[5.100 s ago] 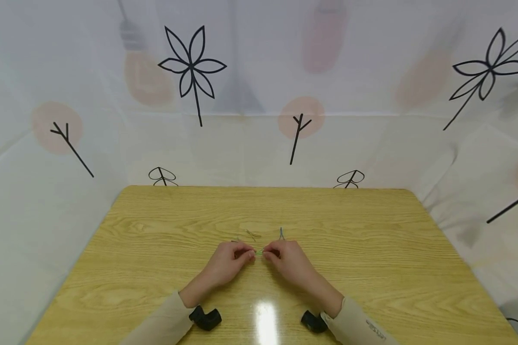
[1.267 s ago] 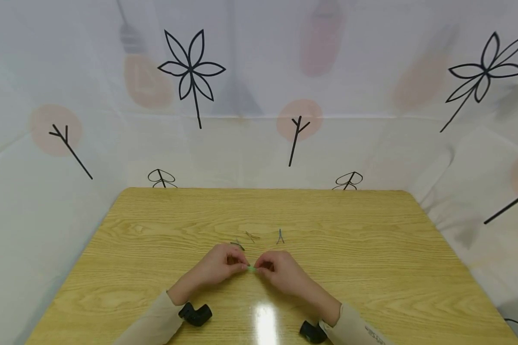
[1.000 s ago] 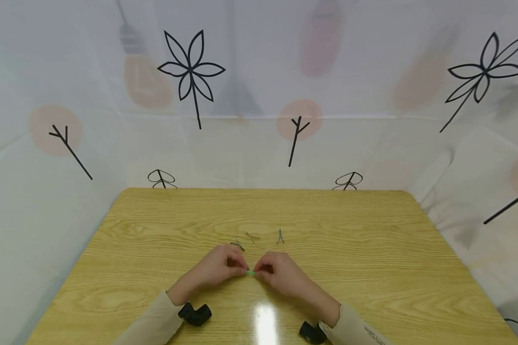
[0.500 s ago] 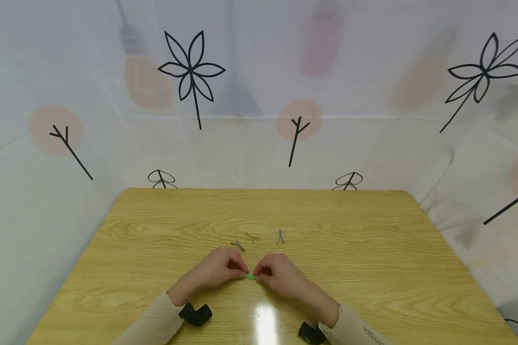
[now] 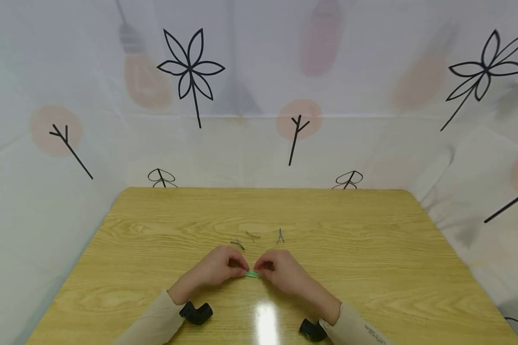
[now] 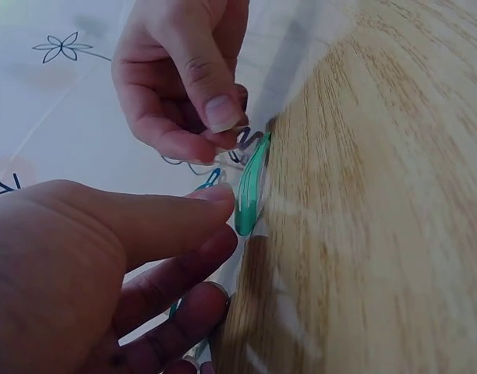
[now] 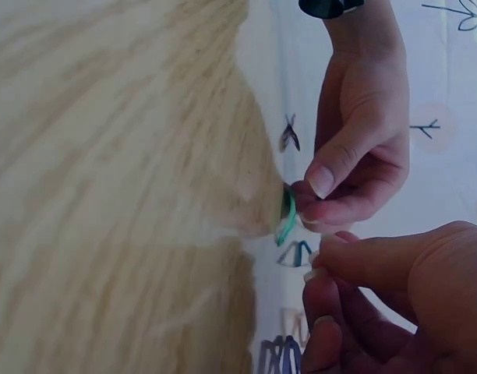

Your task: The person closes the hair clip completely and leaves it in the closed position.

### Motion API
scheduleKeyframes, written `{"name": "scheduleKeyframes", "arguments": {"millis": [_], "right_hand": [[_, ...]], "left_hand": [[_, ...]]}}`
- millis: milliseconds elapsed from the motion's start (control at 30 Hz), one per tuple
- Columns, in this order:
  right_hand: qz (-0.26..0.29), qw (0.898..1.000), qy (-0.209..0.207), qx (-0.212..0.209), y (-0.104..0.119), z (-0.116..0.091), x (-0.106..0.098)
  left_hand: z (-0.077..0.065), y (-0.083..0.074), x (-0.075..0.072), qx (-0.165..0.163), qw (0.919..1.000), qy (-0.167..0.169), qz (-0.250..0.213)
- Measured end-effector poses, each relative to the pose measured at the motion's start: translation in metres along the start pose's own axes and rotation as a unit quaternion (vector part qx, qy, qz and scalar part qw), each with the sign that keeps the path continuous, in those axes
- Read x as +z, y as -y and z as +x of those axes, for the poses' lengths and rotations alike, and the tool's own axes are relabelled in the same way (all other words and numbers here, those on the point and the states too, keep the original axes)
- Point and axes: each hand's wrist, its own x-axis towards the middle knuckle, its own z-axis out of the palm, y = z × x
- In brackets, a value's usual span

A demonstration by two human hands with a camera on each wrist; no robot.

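Observation:
In the head view a slim green piece, which looks like a snap hair clip, lies crosswise close to the tabletop between both hands. My left hand has thumb and index fingertips at its left end. My right hand has curled thumb and index at its right end. Close up in the left wrist view, the green hair clip shows pale lines along its length, with the left thumb against its edge. In the right wrist view the hair clip shows beside the left fingertips; the exact right-hand contact is hard to see.
Behind the hands lie a dark slim clip-like piece, a brownish crossed pair and a blue Y-shaped piece. The wood-grain table is glossy. A patterned cloth hangs behind it.
Over about five seconds both hands have come nearer the front with the green hair clip, uncovering the pieces behind them. In the last second the hands have barely shifted, and more of the clip shows.

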Motion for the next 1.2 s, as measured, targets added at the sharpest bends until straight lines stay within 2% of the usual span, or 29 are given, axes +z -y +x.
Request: {"name": "scheduleKeyframes", "arguments": {"millis": [133,233,433,567,1000,1200], "right_hand": [[-0.007,1.000,-0.029,-0.008,-0.001,0.001,-0.006],[-0.004,0.999,-0.050,-0.005,-0.002,0.000,-0.012],[0.002,0.995,-0.099,0.016,-0.006,0.001,-0.024],[-0.005,0.993,-0.118,0.024,-0.010,0.000,-0.029],[0.001,0.996,-0.087,0.037,-0.025,-0.004,-0.035],[-0.014,0.996,-0.077,0.038,-0.028,-0.006,-0.034]], "left_hand": [[0.002,-0.002,0.000,-0.004,0.9999,-0.010,-0.007],[0.005,-0.002,0.001,0.005,0.9997,-0.025,-0.004],[0.012,-0.001,0.007,0.031,0.9977,-0.060,0.007],[0.016,-0.004,0.011,0.032,0.9968,-0.072,0.008],[0.031,-0.015,0.021,0.028,0.9981,-0.055,-0.004],[0.036,-0.016,0.024,0.023,0.9981,-0.055,0.013]]}}
